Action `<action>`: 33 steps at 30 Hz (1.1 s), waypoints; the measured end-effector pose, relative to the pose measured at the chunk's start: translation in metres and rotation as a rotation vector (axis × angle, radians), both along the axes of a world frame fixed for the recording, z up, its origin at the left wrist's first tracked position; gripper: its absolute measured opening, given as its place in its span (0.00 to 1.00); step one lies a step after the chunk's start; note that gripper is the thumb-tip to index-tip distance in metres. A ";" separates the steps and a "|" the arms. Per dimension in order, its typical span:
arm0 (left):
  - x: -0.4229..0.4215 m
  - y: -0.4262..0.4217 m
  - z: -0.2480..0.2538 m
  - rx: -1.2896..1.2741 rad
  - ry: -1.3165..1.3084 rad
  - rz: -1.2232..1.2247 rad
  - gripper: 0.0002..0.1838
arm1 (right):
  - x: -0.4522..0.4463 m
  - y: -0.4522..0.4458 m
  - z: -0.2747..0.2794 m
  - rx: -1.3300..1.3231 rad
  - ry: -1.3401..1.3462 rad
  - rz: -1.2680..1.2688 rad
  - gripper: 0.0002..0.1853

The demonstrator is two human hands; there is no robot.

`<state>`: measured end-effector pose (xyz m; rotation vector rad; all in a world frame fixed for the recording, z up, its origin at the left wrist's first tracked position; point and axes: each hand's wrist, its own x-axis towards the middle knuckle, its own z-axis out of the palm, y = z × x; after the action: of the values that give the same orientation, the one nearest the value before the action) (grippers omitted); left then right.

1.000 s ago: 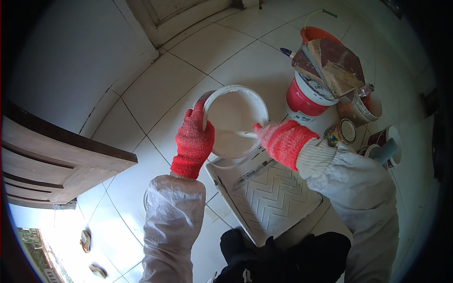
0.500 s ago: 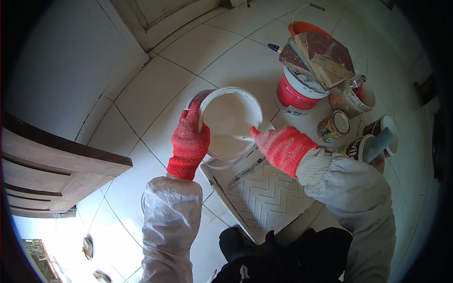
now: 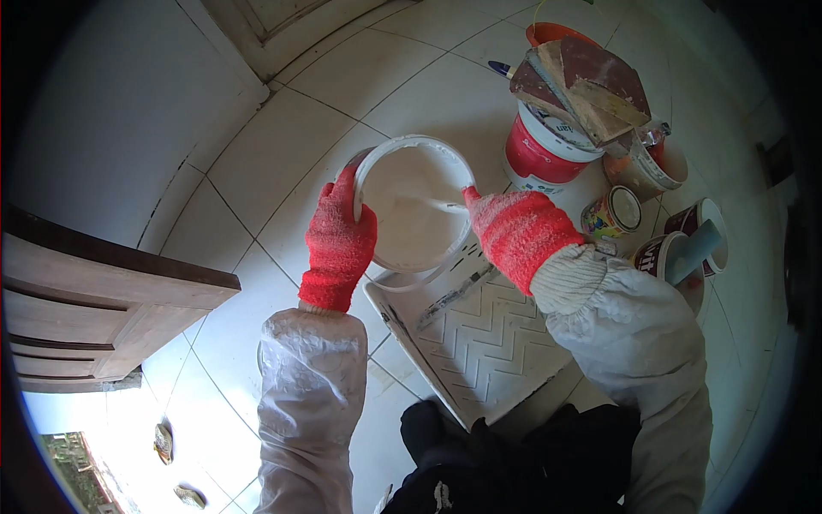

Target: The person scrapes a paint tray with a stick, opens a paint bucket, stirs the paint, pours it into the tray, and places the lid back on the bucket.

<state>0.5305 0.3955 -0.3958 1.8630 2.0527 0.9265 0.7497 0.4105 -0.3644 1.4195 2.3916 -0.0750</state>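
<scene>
Bucket (image 3: 413,140) of pale paint at frame centre, mouth facing the camera, overlapping the upper end of the ribbed tray (image 3: 492,347); contact unclear. Left hand (image 3: 339,240), red glove, clamped on the bucket's left rim, fingers round the outer wall. Right hand (image 3: 524,238) curled closed at the right rim, on a pale stick (image 3: 446,206) reaching into the bucket. Red-and-white tub (image 3: 545,161), upper right; small tin (image 3: 613,214) just below it.
</scene>
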 end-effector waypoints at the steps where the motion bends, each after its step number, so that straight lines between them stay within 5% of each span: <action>1: 0.001 0.000 -0.002 0.009 -0.002 0.006 0.25 | 0.000 0.001 0.004 0.110 -0.034 0.035 0.22; 7: 0.006 0.000 0.002 -0.009 -0.046 0.009 0.26 | -0.020 0.006 0.012 0.053 0.182 -0.022 0.29; 11: -0.010 0.006 -0.010 -0.046 -0.083 0.086 0.27 | -0.018 -0.002 -0.011 -0.147 0.156 0.109 0.28; 15: -0.023 0.001 -0.026 0.119 -0.056 0.095 0.25 | -0.012 0.017 0.015 -0.070 0.048 0.060 0.28; 33: -0.064 -0.022 -0.053 0.179 -0.764 0.448 0.27 | -0.080 0.052 0.103 -0.289 0.151 0.403 0.25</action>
<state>0.4670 0.3736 -0.4490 0.8576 1.9161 1.6523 0.6694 0.4626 -0.2618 0.8139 2.6102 -0.4174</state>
